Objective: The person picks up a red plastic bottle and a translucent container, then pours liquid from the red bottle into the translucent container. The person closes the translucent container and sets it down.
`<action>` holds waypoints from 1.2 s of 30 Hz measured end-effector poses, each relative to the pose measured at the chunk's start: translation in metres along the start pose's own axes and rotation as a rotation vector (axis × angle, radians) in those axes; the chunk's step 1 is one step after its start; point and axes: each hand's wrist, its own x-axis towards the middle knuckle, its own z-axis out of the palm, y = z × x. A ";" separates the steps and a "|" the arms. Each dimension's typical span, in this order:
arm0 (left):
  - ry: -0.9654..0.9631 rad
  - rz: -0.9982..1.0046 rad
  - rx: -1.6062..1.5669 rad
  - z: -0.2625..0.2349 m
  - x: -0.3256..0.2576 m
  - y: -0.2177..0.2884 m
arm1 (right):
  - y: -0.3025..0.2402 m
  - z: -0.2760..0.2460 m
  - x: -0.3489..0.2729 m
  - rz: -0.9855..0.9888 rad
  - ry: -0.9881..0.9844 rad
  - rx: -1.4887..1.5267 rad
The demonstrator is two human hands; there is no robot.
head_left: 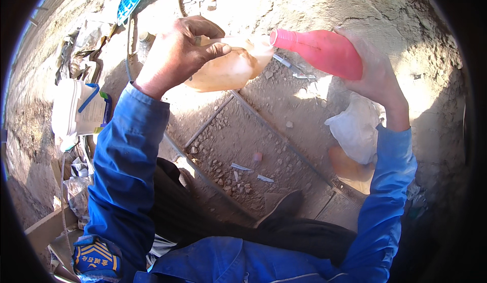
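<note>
In my left hand [175, 52], closed at its upper edge, is a translucent yellowish plastic container [220, 75], its wall stained and its shape irregular. My right hand [375, 77] is wrapped round the base of a pinkish-red plastic bottle [327, 52]. The bottle lies tilted nearly level, its uncapped neck pointing left at the container's right end. Mouth and container edge look very close; I cannot tell whether they touch. No liquid stream can be made out. On the dirt below lies a small pinkish cap-like piece [257, 157].
A white bucket [76, 108] with blue trim stands at the left. Beyond it is a light-blue plastic lattice [131, 1]. Thin metal bars [279, 132] cross the stony ground. A white plastic bag [355, 128] lies by my right forearm, next to a tan piece [350, 167].
</note>
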 end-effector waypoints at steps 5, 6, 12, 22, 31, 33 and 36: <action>-0.032 -0.026 -0.020 -0.005 -0.001 0.002 | 0.001 -0.004 0.002 -0.039 0.025 -0.035; -0.045 -0.041 -0.034 -0.006 -0.001 0.003 | 0.001 -0.004 0.002 -0.037 0.033 -0.044; 0.005 0.110 -0.101 0.004 0.003 -0.012 | 0.008 -0.006 -0.002 -0.127 0.088 -0.087; 0.003 0.061 -0.122 0.004 0.002 -0.006 | 0.004 -0.019 -0.003 -0.068 -0.005 -0.128; -0.015 -0.009 -0.116 0.004 0.000 -0.004 | -0.002 -0.022 -0.003 -0.067 -0.014 -0.129; -0.009 0.007 -0.104 0.004 0.000 -0.003 | -0.002 -0.023 -0.002 -0.082 -0.013 -0.144; -0.013 0.014 -0.096 0.003 0.001 -0.006 | -0.002 -0.024 -0.001 -0.077 -0.029 -0.164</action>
